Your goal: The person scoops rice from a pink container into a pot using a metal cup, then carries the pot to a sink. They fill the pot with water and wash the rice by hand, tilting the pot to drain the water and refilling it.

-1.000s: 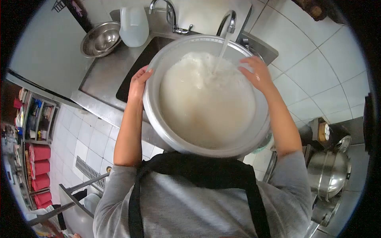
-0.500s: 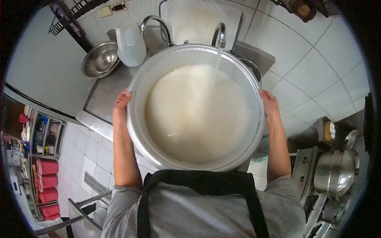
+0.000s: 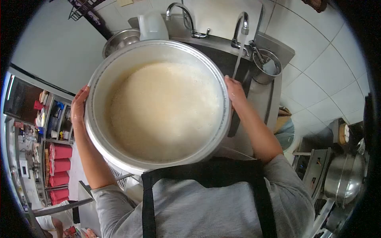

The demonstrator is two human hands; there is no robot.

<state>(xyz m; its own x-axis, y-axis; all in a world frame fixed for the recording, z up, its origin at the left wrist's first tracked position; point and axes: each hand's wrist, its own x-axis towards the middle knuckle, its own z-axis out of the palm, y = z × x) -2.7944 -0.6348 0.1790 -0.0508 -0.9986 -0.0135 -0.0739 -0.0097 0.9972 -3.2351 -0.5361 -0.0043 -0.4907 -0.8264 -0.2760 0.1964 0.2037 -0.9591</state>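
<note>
1. Gripping the big pot (image 3: 158, 107) at its rim, my left hand (image 3: 78, 107) lay flat against the outer wall on the far side from the tap (image 3: 242, 23), fingers spread and curled round the edge.
2. My right hand (image 3: 235, 91) clasped the rim on the side nearest the tap, fingers closed on the lip.
3. I judged the load heavy and sloshy, so level wrists and even pull on both sides mattered.
4. The pot sat raised in front of the tap, full of cloudy water (image 3: 162, 111), clear of the stream.
5. Below the tap was the sink (image 3: 222, 59); just beside it, a steel utensil cup (image 3: 266, 71).
</note>
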